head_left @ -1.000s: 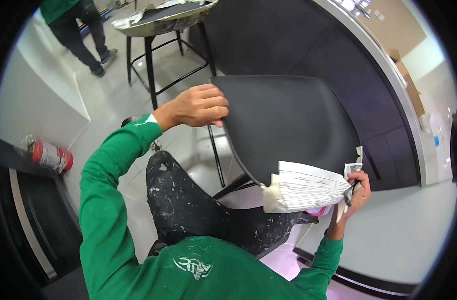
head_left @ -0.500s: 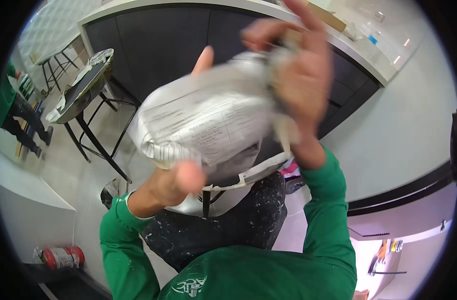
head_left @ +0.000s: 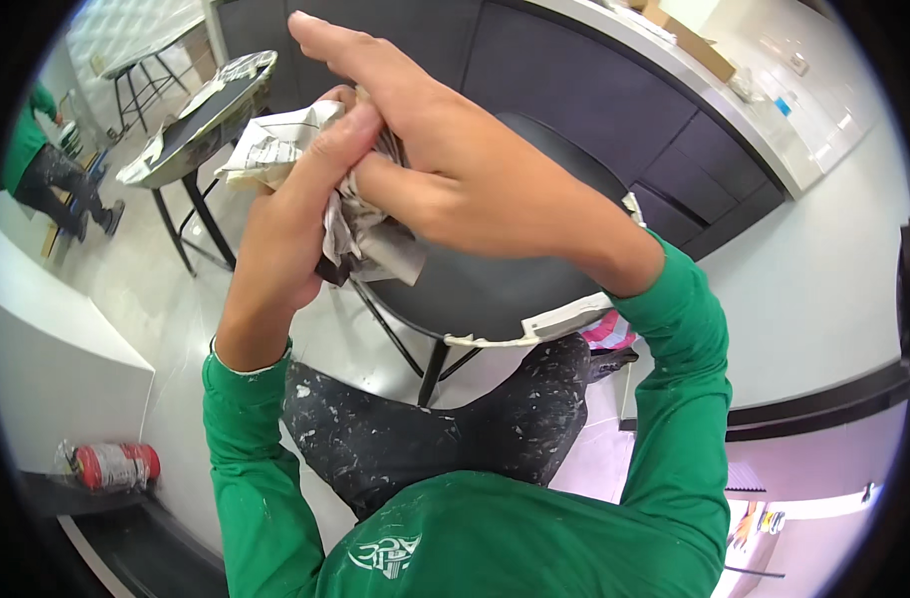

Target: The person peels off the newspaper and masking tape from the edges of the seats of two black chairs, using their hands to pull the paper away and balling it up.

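A crumpled bundle of newspaper [head_left: 380,244] is squeezed between my two hands, above the left side of a black stool seat [head_left: 495,294]. My left hand [head_left: 287,224] wraps it from the near left, and a corner of the paper [head_left: 270,140] sticks out beyond the thumb. My right hand [head_left: 425,164] presses down over it from the right, its fingers reaching far left and its thumb folded against the paper. Part of the bundle is hidden beneath both palms. Strips of paper and masking tape [head_left: 564,317] cling to the seat's near rim.
A second stool [head_left: 201,120] with papered edges stands at the left. Behind it is a person in green [head_left: 41,164]. Dark cabinets [head_left: 584,90] under a white counter [head_left: 774,149] run along the far side. A red cylinder [head_left: 116,465] lies low at the left.
The newspaper was a broad, bulging bundle between spread hands; now it is crushed much smaller. Both hands have come together and shifted left, uncovering more of the stool seat.
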Tool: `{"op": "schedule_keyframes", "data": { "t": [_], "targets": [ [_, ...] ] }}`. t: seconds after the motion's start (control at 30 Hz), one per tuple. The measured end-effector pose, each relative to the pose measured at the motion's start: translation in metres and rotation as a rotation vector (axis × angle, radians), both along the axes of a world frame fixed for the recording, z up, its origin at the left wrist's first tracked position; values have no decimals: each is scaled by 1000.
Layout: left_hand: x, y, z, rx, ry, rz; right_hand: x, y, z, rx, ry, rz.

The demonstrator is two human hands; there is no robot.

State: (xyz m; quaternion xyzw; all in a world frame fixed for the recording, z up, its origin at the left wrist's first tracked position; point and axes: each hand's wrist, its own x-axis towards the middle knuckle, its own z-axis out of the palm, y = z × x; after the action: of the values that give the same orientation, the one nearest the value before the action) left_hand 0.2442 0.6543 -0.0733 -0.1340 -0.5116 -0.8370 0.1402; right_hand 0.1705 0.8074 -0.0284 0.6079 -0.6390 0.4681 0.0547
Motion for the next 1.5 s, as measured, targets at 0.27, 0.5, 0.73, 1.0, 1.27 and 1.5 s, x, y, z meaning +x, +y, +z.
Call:
{"op": "schedule_keyframes", "data": {
  "t": [0.27,0.5,0.73,1.0,1.27,1.5],
  "targets": [
    [19,-66,-31,-477,170,557,42,17,2,347,102,-62],
    [51,-240,-194,-617,-241,1183,82,62,8,484,139,-189],
    [124,-306,-491,-1210,-1228,786,29,124,-34,817,-483,-249],
    [138,-281,-571,-804,-1504,916,13,130,-67,927,-710,-2],
    [145,-263,-563,-1320,-1037,1165,19,105,-67,837,-680,85],
    [132,-247,-548,-1273,-1265,815,5,93,-78,862,-827,83]
  ]
}}
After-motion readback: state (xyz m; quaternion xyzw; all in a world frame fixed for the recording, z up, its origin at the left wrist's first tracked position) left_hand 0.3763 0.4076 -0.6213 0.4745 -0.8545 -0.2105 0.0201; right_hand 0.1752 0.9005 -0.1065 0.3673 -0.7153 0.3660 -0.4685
